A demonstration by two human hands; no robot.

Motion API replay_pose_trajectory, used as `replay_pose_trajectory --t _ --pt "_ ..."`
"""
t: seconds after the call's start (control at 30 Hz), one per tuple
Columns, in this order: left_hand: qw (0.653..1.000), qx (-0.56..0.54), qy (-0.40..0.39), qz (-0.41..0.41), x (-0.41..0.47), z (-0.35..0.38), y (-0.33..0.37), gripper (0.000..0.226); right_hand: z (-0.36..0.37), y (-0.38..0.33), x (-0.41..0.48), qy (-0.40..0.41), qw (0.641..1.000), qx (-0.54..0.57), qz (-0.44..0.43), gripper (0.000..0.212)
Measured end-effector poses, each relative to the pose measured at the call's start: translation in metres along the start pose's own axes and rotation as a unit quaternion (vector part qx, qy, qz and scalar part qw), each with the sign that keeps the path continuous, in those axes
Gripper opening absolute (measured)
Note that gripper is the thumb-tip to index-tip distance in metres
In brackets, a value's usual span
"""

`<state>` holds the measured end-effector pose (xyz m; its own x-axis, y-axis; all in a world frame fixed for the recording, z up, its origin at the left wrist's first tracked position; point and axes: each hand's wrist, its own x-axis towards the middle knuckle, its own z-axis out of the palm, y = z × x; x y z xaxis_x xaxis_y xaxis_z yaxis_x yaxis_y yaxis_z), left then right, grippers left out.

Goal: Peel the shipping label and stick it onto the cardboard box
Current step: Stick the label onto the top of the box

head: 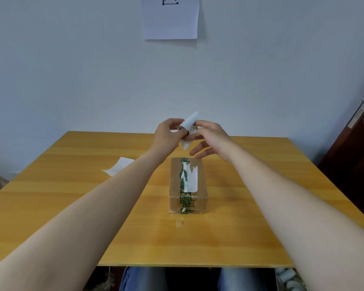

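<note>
Blue-jeaned knees (143, 278) are showing under the near table (51, 206) edge, and two bare forearms are reaching out over it. Above the far end of the cardboard box (188, 198), at about twelve o'clock from it, the left hand (168, 135) is pinching the curled white shipping label (188, 122) between thumb and fingertips, while the right hand (210, 137) is gripping a corner of it at three o'clock, lower fingers spread loose.

Risks, as I judge them: the label is curling, so its sticky face could be folding onto itself; a hasty pull could be tearing it; and the torn white patch (190, 178) and green tape (184, 194) on the box top could be leaving it wrinkled or poorly bonded.

Count: one box, one label in hand, one loose white sheet (118, 166) lying at ten o'clock from the box, one paper (170, 19) hanging on the wall.
</note>
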<state>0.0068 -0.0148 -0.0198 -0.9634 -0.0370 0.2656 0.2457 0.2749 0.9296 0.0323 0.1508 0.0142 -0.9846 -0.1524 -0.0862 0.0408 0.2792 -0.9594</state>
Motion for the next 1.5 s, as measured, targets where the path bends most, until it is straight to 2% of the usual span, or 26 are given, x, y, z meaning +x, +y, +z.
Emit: replay_pose_trajectory --t 0.2,0.27,0.4,0.67,0.87,1.1,1.23,1.37,1.5 --pt "0.991 -0.088 0.026 -0.095 -0.001 -0.006 0.009 0.026 -0.004 0.006 0.004 0.007 0.999 -0.008 0.036 0.043" --pt "0.988 -0.110 0.009 -0.111 -0.003 -0.006 0.013 0.022 -0.006 0.010 0.004 0.001 0.999 -0.010 0.046 0.039" --pt "0.982 -0.133 -0.031 -0.128 -0.006 -0.005 0.018 0.033 -0.007 0.017 0.006 -0.012 0.998 -0.012 0.064 0.032" --pt "0.986 -0.081 -0.047 -0.135 -0.008 -0.006 0.020 0.038 -0.010 0.019 0.007 0.000 0.996 -0.038 0.078 0.038" --pt "0.991 -0.039 -0.051 -0.120 -0.006 -0.008 0.018 0.047 -0.011 0.027 0.012 0.026 0.989 -0.102 0.103 0.031" --pt "0.990 -0.035 -0.052 -0.123 -0.001 -0.011 0.012 0.048 -0.015 0.039 0.012 0.026 0.980 -0.133 0.142 0.037" --pt "0.994 0.009 -0.044 -0.102 0.002 -0.011 0.004 0.039 -0.016 0.044 0.012 0.006 0.979 -0.134 0.156 0.046" --pt "0.995 0.050 -0.037 -0.083 0.005 -0.008 -0.002 0.022 -0.017 0.044 0.007 -0.018 0.975 -0.134 0.177 0.033" --pt "0.994 0.048 -0.037 -0.090 0.009 -0.004 -0.011 0.024 -0.018 0.047 0.003 -0.043 0.969 -0.142 0.196 0.034"
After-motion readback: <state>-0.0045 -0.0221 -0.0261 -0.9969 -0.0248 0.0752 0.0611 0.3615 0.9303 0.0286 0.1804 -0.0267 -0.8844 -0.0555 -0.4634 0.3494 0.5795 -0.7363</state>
